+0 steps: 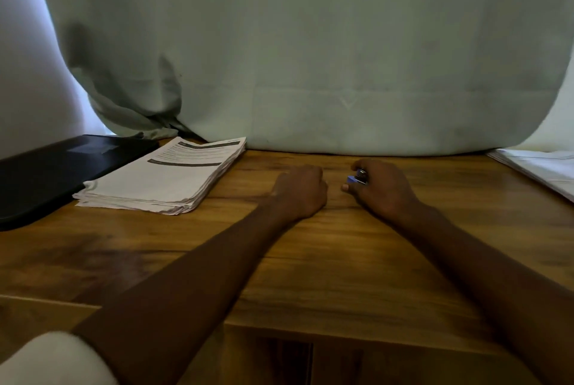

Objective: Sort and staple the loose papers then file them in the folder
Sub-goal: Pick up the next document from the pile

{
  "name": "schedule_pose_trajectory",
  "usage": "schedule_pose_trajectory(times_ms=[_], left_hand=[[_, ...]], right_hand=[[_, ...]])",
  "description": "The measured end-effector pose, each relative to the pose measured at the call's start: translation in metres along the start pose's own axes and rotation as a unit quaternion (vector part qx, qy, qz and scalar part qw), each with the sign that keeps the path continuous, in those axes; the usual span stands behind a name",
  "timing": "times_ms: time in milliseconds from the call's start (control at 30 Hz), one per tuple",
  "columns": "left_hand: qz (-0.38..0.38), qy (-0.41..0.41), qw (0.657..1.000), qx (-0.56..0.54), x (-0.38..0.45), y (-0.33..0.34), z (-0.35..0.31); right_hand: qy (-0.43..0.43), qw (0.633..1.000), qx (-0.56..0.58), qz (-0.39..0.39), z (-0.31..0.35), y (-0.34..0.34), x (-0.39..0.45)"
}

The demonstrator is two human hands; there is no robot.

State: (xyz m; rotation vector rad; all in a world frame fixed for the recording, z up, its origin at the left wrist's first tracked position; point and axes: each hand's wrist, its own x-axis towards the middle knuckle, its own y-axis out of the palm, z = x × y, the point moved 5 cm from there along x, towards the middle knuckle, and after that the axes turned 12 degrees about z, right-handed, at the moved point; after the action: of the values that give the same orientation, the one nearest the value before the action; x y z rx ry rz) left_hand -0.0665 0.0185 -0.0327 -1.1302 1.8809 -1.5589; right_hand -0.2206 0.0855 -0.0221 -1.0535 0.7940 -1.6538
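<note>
A thick stack of printed papers [161, 179] lies on the wooden table [310, 260] at the left, its edges uneven. A black folder [46, 173] lies flat left of the stack, touching it. My right hand [382, 189] rests on the table at centre right, fingers curled round a small blue and silver stapler [357, 179]; only its tip shows. My left hand [299, 192] rests beside it as a loose fist, holding nothing. Both forearms lie across the table.
A pale green cloth [310, 58] hangs along the back of the table. More white sheets [540, 167] lie at the far right edge. The table's front edge runs under my forearms, with a white sleeve [52, 359] at bottom left.
</note>
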Motion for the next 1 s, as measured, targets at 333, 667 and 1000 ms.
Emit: schedule_pose_trajectory(times_ms=[333,667,1000], left_hand=[[-0.011,0.008,0.999,-0.036,-0.003,0.002,0.007],[-0.007,0.007,0.999,-0.033,-0.005,0.0,0.006],[-0.012,0.003,0.999,-0.03,-0.008,-0.003,-0.003]], right_hand=[[0.057,0.995,-0.075,0.017,-0.019,-0.011,0.001],[0.081,0.994,-0.07,0.023,-0.023,-0.009,-0.002],[0.171,0.981,-0.094,-0.02,-0.051,-0.028,-0.018]])
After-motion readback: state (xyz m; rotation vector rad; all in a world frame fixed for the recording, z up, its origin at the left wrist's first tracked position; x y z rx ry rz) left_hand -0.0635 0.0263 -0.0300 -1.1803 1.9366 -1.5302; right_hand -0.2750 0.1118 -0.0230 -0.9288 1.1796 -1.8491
